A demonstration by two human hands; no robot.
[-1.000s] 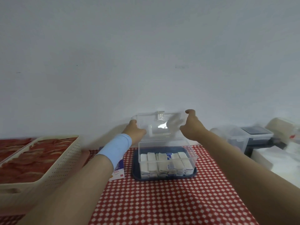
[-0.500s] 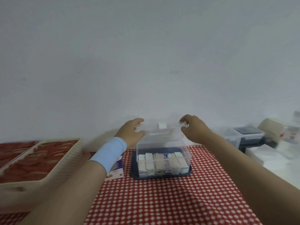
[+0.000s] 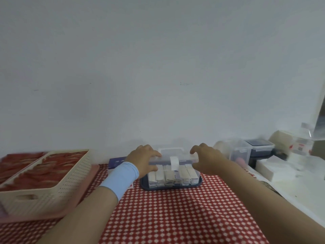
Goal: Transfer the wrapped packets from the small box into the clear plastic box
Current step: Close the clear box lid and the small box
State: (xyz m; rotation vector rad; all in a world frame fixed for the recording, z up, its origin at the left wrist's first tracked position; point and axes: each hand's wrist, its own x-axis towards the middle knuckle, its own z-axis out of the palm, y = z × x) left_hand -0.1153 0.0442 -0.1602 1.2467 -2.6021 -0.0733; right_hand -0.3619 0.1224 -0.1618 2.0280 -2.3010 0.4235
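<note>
Closing down, the lid point(image 3: 173, 156) now lies flat on the clear plastic box point(image 3: 195, 170), where half a second ago I held it tilted above the opening and a second ago it stood upright against the wall. My left hand point(image 3: 145, 160) has come lower with it: its fingers curl over the lid's left end and the thumb sits under the rim, pinching that edge. My right hand point(image 3: 206, 160) mirrors it at the lid's right end, fingers arched and curled over the corner. The white latch point(image 3: 174, 163) hangs down over the front wall, between my hands. The wrapped packets point(image 3: 171, 176) stand upright in a row inside the box, as before, and the box rests on the navy tray point(image 3: 171, 187) on the red checked cloth point(image 3: 175, 217). The small box point(image 3: 116, 162) lies just behind my left wrist, partly hidden by the blue wristband point(image 3: 121, 178).
</note>
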